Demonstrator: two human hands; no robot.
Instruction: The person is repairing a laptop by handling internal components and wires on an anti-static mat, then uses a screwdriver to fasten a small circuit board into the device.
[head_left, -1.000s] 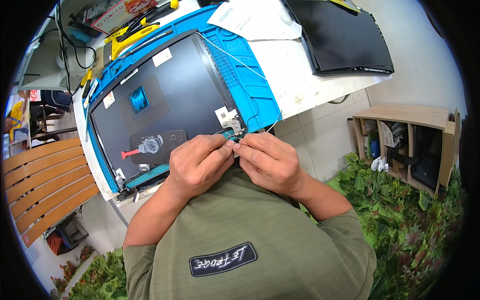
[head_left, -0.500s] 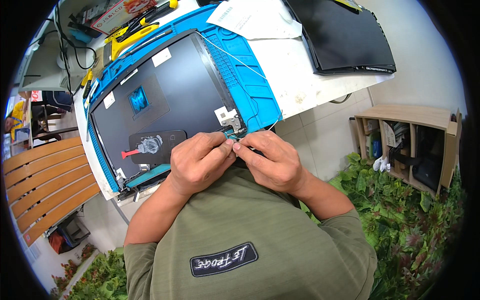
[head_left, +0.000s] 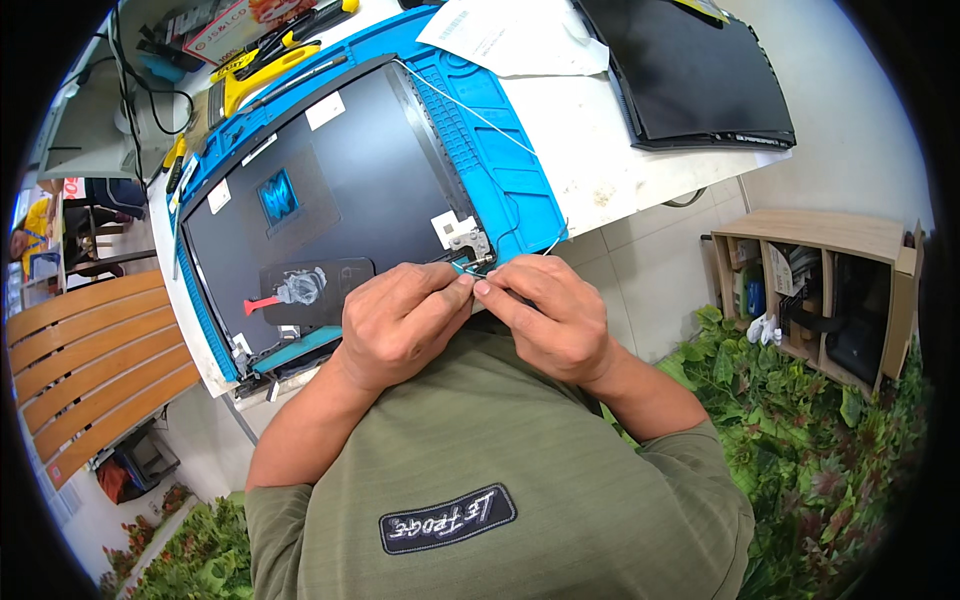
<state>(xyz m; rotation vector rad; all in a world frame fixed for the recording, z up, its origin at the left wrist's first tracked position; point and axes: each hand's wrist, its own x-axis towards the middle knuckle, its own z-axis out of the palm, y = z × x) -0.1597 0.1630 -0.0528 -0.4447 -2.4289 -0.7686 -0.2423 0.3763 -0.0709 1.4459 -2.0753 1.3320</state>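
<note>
A dark laptop lid panel (head_left: 330, 190) lies face down on a blue work mat (head_left: 500, 150) on the white table (head_left: 620, 170). My left hand (head_left: 400, 325) and my right hand (head_left: 545, 315) meet at the panel's near corner, just below a silver hinge bracket (head_left: 468, 240). Both pinch a thin teal strip (head_left: 462, 268) between thumb and fingertips. A thin white wire (head_left: 470, 105) runs along the panel's right edge toward my fingers. A dark patch with a red tab (head_left: 300, 290) sits on the panel to the left of my left hand.
A black laptop part (head_left: 690, 70) and a white paper sheet (head_left: 510, 35) lie at the back right of the table. Yellow tools (head_left: 255, 75) and a box sit at the back left. A wooden bench (head_left: 90, 370) stands left, a wooden shelf unit (head_left: 820, 290) right, green plants below.
Both hands stay pinched together at the panel's near corner. The fingers have shifted only slightly on the strip.
</note>
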